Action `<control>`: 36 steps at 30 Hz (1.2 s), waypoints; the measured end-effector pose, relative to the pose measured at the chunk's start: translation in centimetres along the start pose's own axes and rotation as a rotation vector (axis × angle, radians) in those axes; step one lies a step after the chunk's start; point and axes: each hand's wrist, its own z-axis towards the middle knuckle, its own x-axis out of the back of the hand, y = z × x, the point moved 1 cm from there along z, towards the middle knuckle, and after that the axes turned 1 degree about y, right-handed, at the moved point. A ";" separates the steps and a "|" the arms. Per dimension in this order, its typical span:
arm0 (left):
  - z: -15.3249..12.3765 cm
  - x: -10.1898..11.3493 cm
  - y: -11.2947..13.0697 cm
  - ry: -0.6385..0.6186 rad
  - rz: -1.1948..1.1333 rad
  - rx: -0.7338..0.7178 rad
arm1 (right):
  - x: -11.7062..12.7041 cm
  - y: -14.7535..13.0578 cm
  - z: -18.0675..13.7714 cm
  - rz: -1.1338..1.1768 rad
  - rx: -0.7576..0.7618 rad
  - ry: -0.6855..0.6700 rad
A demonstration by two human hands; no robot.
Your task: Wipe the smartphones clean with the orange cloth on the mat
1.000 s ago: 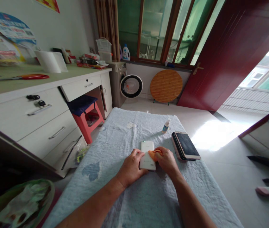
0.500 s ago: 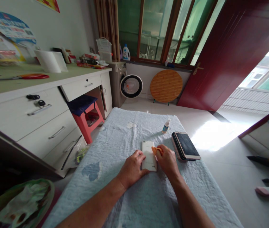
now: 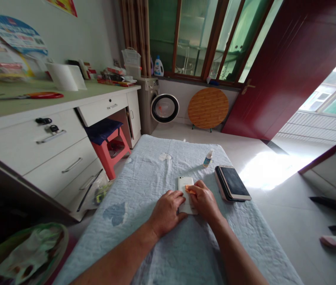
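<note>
A white phone (image 3: 188, 206) lies back side up on the blue quilted cloth (image 3: 144, 170). My left hand (image 3: 167, 209) grips its left edge, with the thumb at the lower end and the fingers on the back. Pinched in my right hand (image 3: 205, 201) is a small orange cloth (image 3: 189, 189), pressed on the upper half of the phone's back. Beyond the hands stands a small spray bottle (image 3: 207, 158) with a blue label. To the right of my right hand is a stack of phones (image 3: 233, 183), the top one screen up.
On the left are a white desk (image 3: 58, 150) and a red stool (image 3: 113, 154). A waste basket (image 3: 63, 237) stands at the lower left. Ahead are a washing machine (image 3: 148, 105) with its door swung out, a round wooden tabletop (image 3: 208, 107) and a red door (image 3: 263, 79).
My right hand has moved the orange cloth left and slightly down, from the phone's right edge onto its back. The left hand still holds the phone, fingers reaching slightly further over it.
</note>
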 end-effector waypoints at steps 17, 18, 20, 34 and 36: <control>0.1 0.1 0.1 -0.014 0.002 -0.007 | -1.0 0.5 0.5 0.033 0.012 0.023; 0.1 0.1 0.1 -0.016 0.005 -0.005 | -1.0 0.7 0.6 0.029 -0.005 0.044; 0.2 0.2 0.2 -0.024 0.011 0.000 | -1.0 0.9 0.8 0.016 -0.035 0.084; 0.2 0.5 0.5 -0.031 -0.036 -0.037 | -2.5 -0.3 1.6 -0.066 0.152 0.010; 0.2 0.4 0.5 -0.032 -0.036 -0.032 | -2.4 -0.1 1.7 -0.100 0.140 0.006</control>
